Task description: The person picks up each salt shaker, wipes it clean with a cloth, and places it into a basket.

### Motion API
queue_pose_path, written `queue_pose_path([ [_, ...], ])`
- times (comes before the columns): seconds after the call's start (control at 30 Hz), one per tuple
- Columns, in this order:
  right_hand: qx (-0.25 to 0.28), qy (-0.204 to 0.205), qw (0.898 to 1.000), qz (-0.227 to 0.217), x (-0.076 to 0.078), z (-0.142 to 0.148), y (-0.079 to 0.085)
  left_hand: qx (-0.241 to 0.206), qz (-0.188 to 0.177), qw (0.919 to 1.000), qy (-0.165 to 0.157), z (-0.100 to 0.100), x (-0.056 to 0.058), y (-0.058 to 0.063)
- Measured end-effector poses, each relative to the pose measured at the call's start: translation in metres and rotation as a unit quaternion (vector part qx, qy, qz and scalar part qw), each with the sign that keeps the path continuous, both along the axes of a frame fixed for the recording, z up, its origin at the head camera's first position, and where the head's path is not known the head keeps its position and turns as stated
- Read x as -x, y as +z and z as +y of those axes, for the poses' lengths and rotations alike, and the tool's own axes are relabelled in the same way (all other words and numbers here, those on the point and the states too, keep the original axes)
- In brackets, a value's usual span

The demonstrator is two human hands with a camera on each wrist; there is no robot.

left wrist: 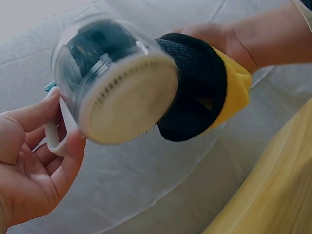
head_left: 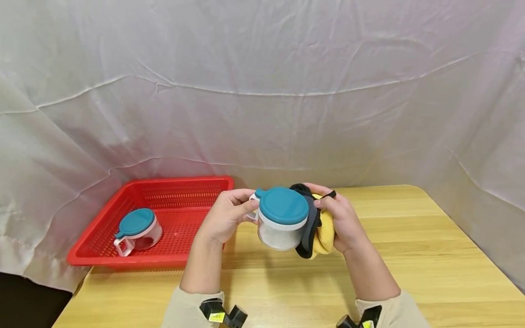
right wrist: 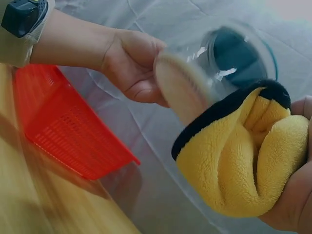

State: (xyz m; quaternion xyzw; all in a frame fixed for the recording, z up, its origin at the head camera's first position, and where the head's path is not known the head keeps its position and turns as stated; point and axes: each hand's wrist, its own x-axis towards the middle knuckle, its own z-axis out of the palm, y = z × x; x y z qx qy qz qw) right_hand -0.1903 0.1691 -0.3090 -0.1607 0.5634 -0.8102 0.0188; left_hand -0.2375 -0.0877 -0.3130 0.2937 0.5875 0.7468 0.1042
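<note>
A clear jar (head_left: pixel 283 232) with a blue lid (head_left: pixel 284 206) and a white handle is held up above the table, its base showing in the left wrist view. My left hand (head_left: pixel 227 216) grips the white handle (left wrist: pixel 56 131) between thumb and curled fingers. On the jar's other side, my right hand (head_left: pixel 338 216) holds a folded cloth (right wrist: pixel 234 165), yellow on one face and dark grey on the other, with black edging. The grey face of the cloth lies against the jar's side wall. Some right fingers are hidden behind the cloth.
A red plastic basket (head_left: pixel 151 260) stands at the left on the wooden table (head_left: pixel 430 255). Inside it lies a second clear jar (head_left: pixel 149 237) with a blue lid and white handle. A pale curtain (head_left: pixel 262 127) hangs behind the table.
</note>
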Motion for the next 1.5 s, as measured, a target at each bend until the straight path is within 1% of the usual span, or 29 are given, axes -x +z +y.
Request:
queue_pose_path([
  [0.13, 0.010, 0.089, 0.996, 0.012, 0.006, 0.001, -0.009, -0.020, -0.012, 0.9985, -0.050, 0.002, -0.001, -0.003],
  [0.17, 0.014, 0.109, 0.994, 0.015, 0.008, 0.002, -0.011, -0.020, -0.012, 0.9977, -0.064, 0.004, -0.001, -0.004],
  [0.23, 0.018, 0.135, 0.991, 0.016, 0.010, 0.004, -0.014, -0.012, -0.009, 0.9959, -0.089, 0.007, -0.001, -0.007],
  [0.33, 0.032, 0.159, 0.987, 0.012, 0.012, 0.007, -0.018, 0.004, -0.006, 0.9936, -0.113, 0.012, -0.001, -0.010],
  [0.43, 0.051, 0.176, 0.983, 0.011, 0.012, 0.009, -0.021, 0.004, -0.003, 0.9914, -0.131, 0.016, -0.001, -0.012],
  [0.57, 0.069, 0.194, 0.978, 0.011, 0.012, 0.008, -0.023, -0.021, -0.011, 0.9884, -0.150, 0.019, -0.001, -0.013],
  [0.67, 0.068, 0.206, 0.976, 0.017, 0.012, 0.007, -0.024, -0.051, -0.029, 0.9878, -0.145, 0.018, 0.000, -0.012],
  [0.77, 0.059, 0.219, 0.974, 0.022, 0.013, 0.004, -0.025, -0.079, -0.043, 0.9883, -0.123, 0.015, 0.000, -0.011],
  [0.9, 0.054, 0.223, 0.973, 0.012, 0.014, 0.003, -0.026, -0.102, -0.066, 0.9900, -0.071, 0.010, 0.001, -0.007],
  [1.03, 0.064, 0.190, 0.980, -0.008, 0.014, 0.004, -0.026, -0.115, -0.104, 0.9879, -0.002, 0.009, 0.001, -0.001],
  [1.13, 0.080, 0.159, 0.984, -0.006, 0.014, 0.004, -0.025, -0.126, -0.128, 0.9822, 0.053, 0.010, 0.001, 0.002],
  [1.2, 0.084, 0.139, 0.987, 0.004, 0.014, 0.004, -0.024, -0.132, -0.139, 0.9775, 0.089, 0.013, 0.001, 0.003],
  [1.27, 0.075, 0.102, 0.992, 0.016, 0.013, 0.002, -0.021, -0.137, -0.144, 0.9724, 0.123, 0.015, 0.001, 0.004],
  [1.37, 0.034, 0.015, 0.999, 0.028, 0.009, -0.003, -0.016, -0.139, -0.143, 0.9641, 0.176, 0.020, 0.001, 0.005],
  [1.43, -0.005, -0.056, 0.998, 0.037, 0.006, -0.007, -0.011, -0.142, -0.139, 0.9580, 0.206, 0.024, 0.000, 0.006],
  [1.5, -0.051, -0.127, 0.989, 0.049, 0.001, -0.011, -0.006, -0.145, -0.137, 0.9529, 0.229, 0.029, -0.002, 0.007],
])
